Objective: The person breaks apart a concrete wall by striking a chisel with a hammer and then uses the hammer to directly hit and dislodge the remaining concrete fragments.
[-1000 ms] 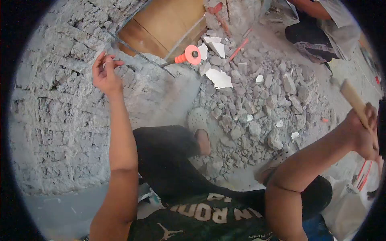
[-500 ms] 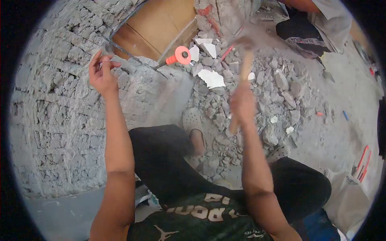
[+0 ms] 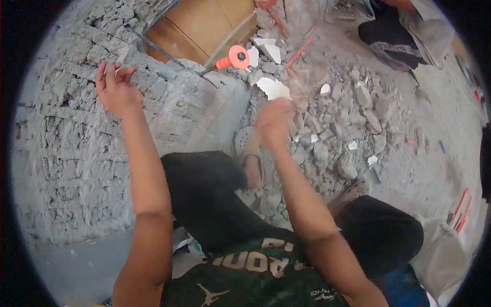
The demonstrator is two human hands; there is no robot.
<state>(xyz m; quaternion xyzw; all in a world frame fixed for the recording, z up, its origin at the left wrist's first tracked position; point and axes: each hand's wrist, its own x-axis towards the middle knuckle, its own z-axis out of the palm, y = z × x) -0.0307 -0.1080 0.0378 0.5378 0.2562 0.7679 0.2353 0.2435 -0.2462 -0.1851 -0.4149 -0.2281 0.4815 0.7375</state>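
Observation:
My left hand (image 3: pixel 118 93) hangs over the rough grey wall (image 3: pixel 76 148), its fingers apart and holding nothing. To its right a chisel (image 3: pixel 233 57) with an orange handle and round hand guard stands by itself, its tip in the broken edge beside the opening. My right hand (image 3: pixel 275 123) is a blurred fist above my shoe and the rubble. It grips the wooden-handled hammer, which motion blur and the hand almost wholly hide now; the head cannot be made out.
Broken stone rubble (image 3: pixel 327 123) covers the floor, with white shards (image 3: pixel 273 89) among it. Brown panels (image 3: pixel 199 28) fill the wall opening. Another person's dark-clothed leg (image 3: pixel 391 41) is at the upper right. A pale sack (image 3: pixel 442 250) and red rods (image 3: pixel 462 211) lie at the lower right.
My right hand has swung left, toward the chisel, with the hammer. My left hand has moved further left, away from the chisel, its fingers spreading. The view has shifted slightly.

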